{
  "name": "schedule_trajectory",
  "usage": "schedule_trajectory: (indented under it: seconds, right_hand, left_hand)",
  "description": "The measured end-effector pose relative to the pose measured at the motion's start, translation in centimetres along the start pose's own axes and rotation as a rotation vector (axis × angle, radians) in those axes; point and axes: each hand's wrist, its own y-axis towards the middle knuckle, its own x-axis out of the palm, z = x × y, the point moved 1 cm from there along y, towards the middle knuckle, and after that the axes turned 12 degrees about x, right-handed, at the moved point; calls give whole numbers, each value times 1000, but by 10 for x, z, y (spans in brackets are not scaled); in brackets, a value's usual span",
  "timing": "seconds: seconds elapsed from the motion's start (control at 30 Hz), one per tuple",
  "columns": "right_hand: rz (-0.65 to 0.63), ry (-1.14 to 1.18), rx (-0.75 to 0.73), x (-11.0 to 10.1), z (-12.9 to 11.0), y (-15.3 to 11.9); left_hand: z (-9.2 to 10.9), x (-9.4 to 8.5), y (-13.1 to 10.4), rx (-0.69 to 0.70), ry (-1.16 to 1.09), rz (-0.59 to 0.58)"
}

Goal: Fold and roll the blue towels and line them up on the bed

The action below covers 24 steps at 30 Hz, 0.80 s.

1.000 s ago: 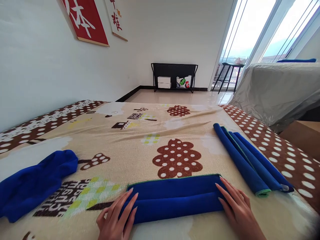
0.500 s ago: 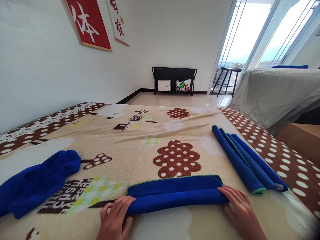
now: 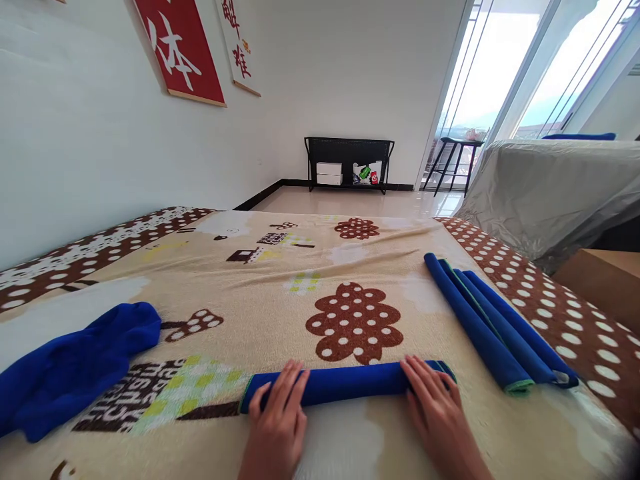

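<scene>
A blue towel [image 3: 355,383] with green edge stitching lies rolled into a narrow tube across the bed in front of me. On its left part rests my left hand [image 3: 280,417], fingers stretched over the top. My right hand [image 3: 433,403] lies on the right part in the same way, its fingers long and slightly apart. Both palms stay on my side of the roll, and neither hand wraps round it. Blue towel rolls [image 3: 493,327] lie side by side to the right. A crumpled blue cloth [image 3: 85,363] is at the left.
The bed has a beige patterned blanket [image 3: 260,300] with a brown dotted border [image 3: 545,300]. Beyond its far edge stands a black rack [image 3: 350,150] against the wall. At the right are a cardboard box [image 3: 605,280], plastic-covered furniture [image 3: 550,180] and a black stool [image 3: 453,160].
The towel's flat far flap has been rolled up, and the roll has moved slightly away from me. Both hands have shifted from its ends inward onto its top.
</scene>
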Motion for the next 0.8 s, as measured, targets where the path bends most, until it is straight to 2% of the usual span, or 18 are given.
schedule_trajectory:
  seconds: [0.1,0.17,0.27,0.33,0.43,0.6,0.7,0.8]
  right_hand:
    - [-81,21,-163,4,-44,4]
    - [-117,39,-211,7,-61,5]
    - [-145,39,-215,11,-63,6]
    - [-140,22,-207,11,-51,5]
    - [-131,-9,-165,9,-19,1]
    - [-180,-3,-131,6,41,-9]
    - [-220,47,-158,6,63,-9]
    - [-250,81,-156,9,72,-2]
  left_hand:
    - [43,13,21,121,-76,-59]
    - [63,20,29,169,-87,-53]
    - [69,25,28,180,-52,-77]
    - [56,24,22,162,-26,-128]
    - [23,16,3,113,-6,-195]
    - [-32,6,-36,14,-10,-184]
    - [-49,8,-48,21,-39,-181]
    - [-58,15,-47,30,-52,-200]
